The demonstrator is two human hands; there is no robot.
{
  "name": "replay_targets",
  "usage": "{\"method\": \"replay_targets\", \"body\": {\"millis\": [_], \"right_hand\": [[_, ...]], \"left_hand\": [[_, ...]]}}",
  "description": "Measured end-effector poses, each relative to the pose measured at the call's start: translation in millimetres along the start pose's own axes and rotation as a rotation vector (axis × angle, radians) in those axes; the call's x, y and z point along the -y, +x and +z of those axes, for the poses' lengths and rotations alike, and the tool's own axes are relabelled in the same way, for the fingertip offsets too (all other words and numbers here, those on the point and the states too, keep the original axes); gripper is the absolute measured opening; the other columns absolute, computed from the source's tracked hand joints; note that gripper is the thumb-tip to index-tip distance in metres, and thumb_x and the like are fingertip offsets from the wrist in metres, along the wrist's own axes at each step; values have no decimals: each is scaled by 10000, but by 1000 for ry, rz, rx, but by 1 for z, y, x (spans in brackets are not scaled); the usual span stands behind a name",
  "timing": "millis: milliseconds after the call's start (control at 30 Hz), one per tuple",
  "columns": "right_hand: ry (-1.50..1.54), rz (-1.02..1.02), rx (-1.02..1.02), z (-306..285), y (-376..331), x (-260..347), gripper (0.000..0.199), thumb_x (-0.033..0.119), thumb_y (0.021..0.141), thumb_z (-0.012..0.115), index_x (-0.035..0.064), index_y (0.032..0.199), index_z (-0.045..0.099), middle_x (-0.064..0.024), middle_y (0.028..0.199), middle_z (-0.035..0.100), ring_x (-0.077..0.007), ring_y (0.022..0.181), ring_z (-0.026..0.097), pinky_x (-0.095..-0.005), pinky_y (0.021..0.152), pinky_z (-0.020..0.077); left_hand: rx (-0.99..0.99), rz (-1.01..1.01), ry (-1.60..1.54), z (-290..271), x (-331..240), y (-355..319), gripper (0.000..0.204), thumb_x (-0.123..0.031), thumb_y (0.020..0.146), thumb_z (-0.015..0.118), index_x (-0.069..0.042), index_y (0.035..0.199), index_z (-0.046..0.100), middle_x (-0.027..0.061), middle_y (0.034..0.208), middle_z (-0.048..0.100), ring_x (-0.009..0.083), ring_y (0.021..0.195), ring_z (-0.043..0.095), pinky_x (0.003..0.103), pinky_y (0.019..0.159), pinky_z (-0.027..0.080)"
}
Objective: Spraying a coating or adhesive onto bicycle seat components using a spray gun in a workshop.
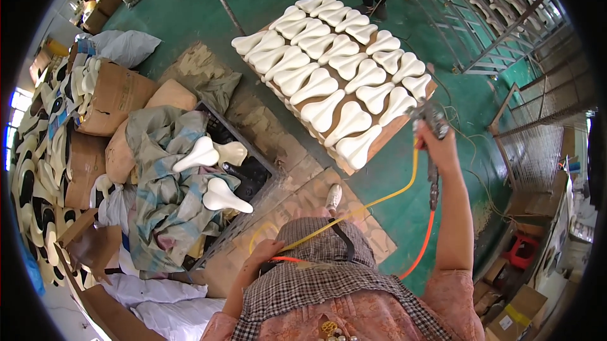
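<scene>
My right hand (437, 140) is wrapped round the handle of a grimy spray gun (430, 115), held at the near right corner of a board of white bicycle saddle pads (319, 112). From the gun a yellow hose (367, 207) runs across my body, and an orange hose (425, 246) hangs below its handle. At my waist my left hand (267, 250) is closed round the yellow hose; a stretch of orange hose comes out beside it. The pads lie in rows, apart from the left hand. Whether spray leaves the nozzle cannot be made out.
Left of me, a crate (262, 183) draped with grey-green cloth (158, 170) bears a few loose white pads. Cartons (120, 97) and heaped saddle parts (44, 183) stand beyond. A metal rack (493, 50) is at the far right. Thin hoses trail over the green floor; a person stands behind the board.
</scene>
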State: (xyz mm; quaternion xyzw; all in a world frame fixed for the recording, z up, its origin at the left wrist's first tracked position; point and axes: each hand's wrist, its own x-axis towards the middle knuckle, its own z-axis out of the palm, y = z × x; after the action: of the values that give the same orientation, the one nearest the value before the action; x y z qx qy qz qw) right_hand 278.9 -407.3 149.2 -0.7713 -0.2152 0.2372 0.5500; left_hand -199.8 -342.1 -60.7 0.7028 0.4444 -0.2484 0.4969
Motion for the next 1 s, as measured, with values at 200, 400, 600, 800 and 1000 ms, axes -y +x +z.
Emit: {"method": "replay_targets", "body": {"millis": [200, 400, 600, 800, 1000], "right_hand": [[76, 92, 290, 36, -42, -5, 189, 158, 822, 617, 3, 907, 550, -13, 642, 547, -81, 507, 524, -218, 467, 436], [0, 45, 206, 27, -50, -12, 225, 166, 816, 631, 4, 951, 552, -5, 639, 535, -77, 505, 509, -221, 474, 441], [80, 113, 344, 43, -54, -14, 291, 175, 814, 635, -10, 1019, 545, -16, 667, 548, -82, 532, 517, -231, 502, 453], [29, 69, 392, 12, -27, -19, 279, 161, 819, 615, -13, 1025, 543, -11, 662, 550, -82, 526, 520, -226, 500, 449], [10, -2, 251, -66, 46, -44, 219, 152, 821, 607, -6, 962, 554, -4, 649, 539, -78, 490, 505, -231, 464, 437]], "left_hand": [[-2, -29, -48, 7, 16, -9, 556, -492, 818, 448, 29, 838, 642, 238, 804, 618, 349, 783, 605, 398, 715, 449], [8, -52, -56, 18, 21, -19, 551, -484, 812, 455, 34, 833, 641, 235, 789, 619, 343, 767, 607, 389, 710, 451], [12, -48, -28, 27, 0, -16, 538, -476, 804, 454, 26, 844, 644, 240, 812, 618, 347, 790, 607, 392, 723, 454], [-29, -60, -76, 42, -29, -9, 539, -483, 801, 455, 19, 844, 646, 241, 802, 616, 349, 782, 607, 392, 713, 454], [-59, -81, -123, 67, -110, 2, 535, -489, 805, 466, 15, 822, 645, 234, 760, 608, 334, 747, 609, 392, 682, 452]]}}
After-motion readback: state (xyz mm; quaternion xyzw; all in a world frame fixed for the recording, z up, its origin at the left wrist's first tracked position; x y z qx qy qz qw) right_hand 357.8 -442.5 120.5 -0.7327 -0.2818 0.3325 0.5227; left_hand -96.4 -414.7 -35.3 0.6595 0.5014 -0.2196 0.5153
